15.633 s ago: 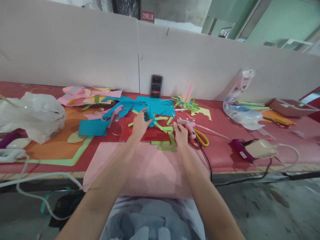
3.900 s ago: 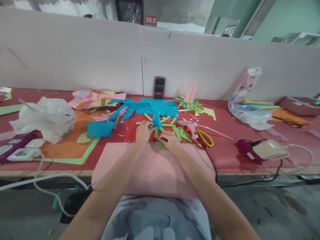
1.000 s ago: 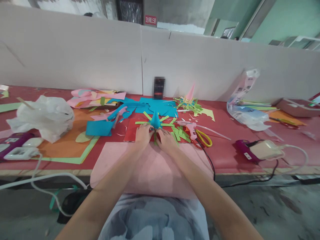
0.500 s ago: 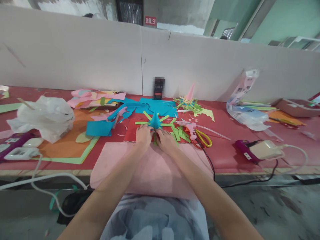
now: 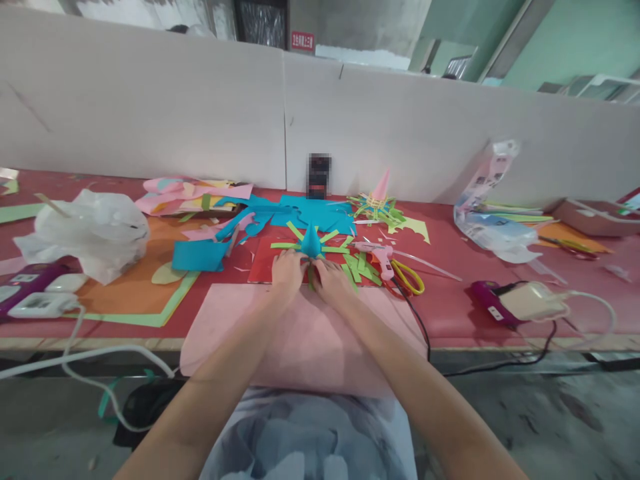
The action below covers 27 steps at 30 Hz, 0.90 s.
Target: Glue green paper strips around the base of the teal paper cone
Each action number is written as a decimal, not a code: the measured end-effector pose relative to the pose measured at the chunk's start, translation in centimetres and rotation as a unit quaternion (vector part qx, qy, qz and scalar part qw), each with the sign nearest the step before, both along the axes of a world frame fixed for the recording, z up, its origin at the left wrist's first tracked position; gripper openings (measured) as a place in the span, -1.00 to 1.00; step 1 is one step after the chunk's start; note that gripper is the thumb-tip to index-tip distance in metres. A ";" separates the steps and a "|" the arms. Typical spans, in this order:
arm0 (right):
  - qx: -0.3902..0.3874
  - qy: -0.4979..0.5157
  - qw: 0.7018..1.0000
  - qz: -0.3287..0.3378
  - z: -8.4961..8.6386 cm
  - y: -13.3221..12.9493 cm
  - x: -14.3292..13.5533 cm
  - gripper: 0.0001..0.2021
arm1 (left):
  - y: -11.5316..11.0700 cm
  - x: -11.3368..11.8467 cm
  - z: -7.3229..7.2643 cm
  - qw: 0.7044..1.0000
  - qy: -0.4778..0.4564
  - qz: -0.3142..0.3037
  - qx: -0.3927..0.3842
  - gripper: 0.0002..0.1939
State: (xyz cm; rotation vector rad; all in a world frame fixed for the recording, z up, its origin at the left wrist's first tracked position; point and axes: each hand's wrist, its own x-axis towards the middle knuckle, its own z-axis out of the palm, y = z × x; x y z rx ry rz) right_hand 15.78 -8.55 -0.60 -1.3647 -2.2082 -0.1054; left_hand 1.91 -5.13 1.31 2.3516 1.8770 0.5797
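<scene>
A blue paper cone (image 5: pixel 311 241) stands point up on a red board (image 5: pixel 260 269), with light green paper strips (image 5: pixel 328 249) spreading out from its base. My left hand (image 5: pixel 289 268) is at the cone's front left, its fingertips closed at the base. My right hand (image 5: pixel 327 277) mirrors it at the front right, fingers closed on a green strip under the cone's front edge. The two hands nearly touch. Loose green strips (image 5: pixel 364 267) lie right of my right hand.
Right of the board are a pink glue gun (image 5: pixel 383 259) with a black cord and yellow-handled scissors (image 5: pixel 411 277). Behind stands a pink cone (image 5: pixel 381 187) on green strips. Blue paper (image 5: pixel 200 256), a crumpled plastic bag (image 5: pixel 93 233) and a power strip (image 5: pixel 493 303) lie around.
</scene>
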 end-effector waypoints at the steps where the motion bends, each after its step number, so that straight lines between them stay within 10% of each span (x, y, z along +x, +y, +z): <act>1: -0.002 -0.002 1.000 -0.001 0.1 0.0 -0.1 -0.80 | 0.0 0.0 0.0 1.000 0.000 0.000 -0.001 -0.74; 27: -0.040 0.007 0.999 -0.028 0.7 -0.4 -1.3 -0.84 | -0.2 -0.2 0.4 1.000 -0.015 0.004 -0.016 -0.70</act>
